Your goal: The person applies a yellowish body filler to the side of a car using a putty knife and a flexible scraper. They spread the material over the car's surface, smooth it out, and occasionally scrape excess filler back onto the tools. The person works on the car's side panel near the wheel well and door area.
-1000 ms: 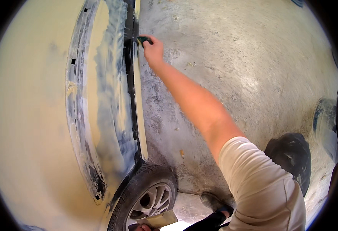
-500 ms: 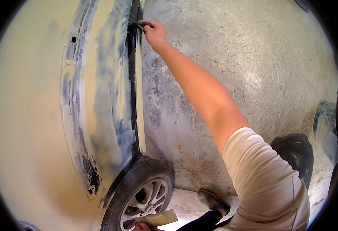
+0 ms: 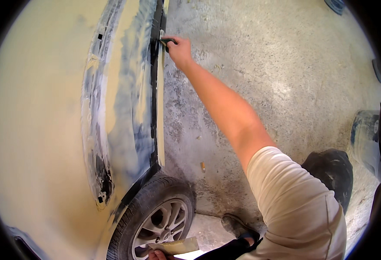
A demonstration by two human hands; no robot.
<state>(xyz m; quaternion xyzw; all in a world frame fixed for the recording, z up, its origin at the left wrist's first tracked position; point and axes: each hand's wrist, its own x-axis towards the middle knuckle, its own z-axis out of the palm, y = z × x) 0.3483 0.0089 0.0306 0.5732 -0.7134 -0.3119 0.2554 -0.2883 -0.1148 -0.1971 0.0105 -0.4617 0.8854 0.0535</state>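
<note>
Two bare hands show in your head view, beside a car's side panel (image 3: 47, 108), smooth cream with streaky, chalky blue-grey patches. Rough, stained concrete floor (image 3: 251, 60) lies to the right; a grooved black tyre (image 3: 153, 190) rings a spoked metal wheel (image 3: 166, 216). Your right hand (image 3: 181, 50) has its grip clamped on a small dark tool (image 3: 169, 41), at the panel's black lower edge. Your left hand (image 3: 157, 255) grips a flat tan plate (image 3: 180, 246) in front of the wheel. Your right arm (image 3: 225, 106) reaches far forward, nearly straight; your left hand sits low in view.
</note>
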